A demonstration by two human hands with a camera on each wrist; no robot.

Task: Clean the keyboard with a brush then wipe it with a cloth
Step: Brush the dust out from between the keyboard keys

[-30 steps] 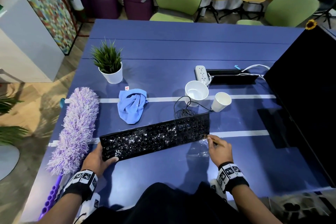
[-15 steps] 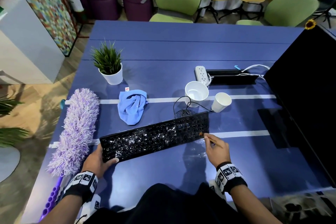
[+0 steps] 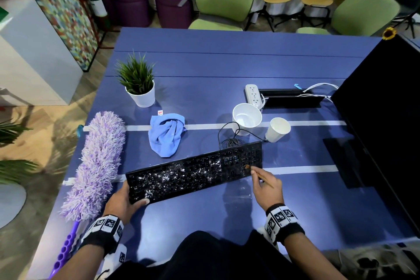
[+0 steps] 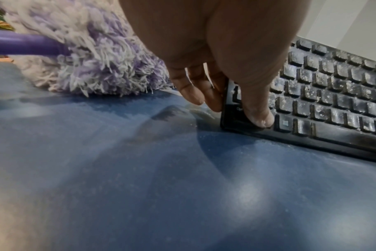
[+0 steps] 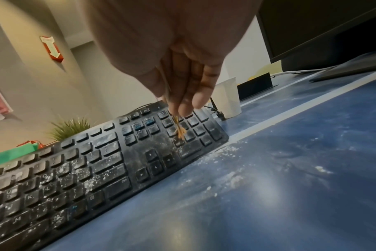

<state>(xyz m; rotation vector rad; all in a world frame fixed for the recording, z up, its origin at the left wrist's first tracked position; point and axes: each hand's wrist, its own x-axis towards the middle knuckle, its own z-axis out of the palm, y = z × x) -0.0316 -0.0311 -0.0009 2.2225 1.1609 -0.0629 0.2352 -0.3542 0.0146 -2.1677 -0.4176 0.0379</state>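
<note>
Pinched in the right hand (image 3: 267,185), the brush (image 3: 259,174) has been moved onto the numpad of the keyboard (image 3: 195,171) (near corner gripped by the left hand (image 3: 122,203)). Beyond the brush, the bowl (image 3: 247,118) and cup (image 3: 277,129) are seen holding nothing.

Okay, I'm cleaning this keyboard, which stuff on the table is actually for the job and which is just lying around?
For the job:
keyboard, gripped by left hand
brush, pinched in right hand
blue cloth, waiting

Lying about:
purple duster
potted plant
white bowl
paper cup
power strip
monitor
</note>
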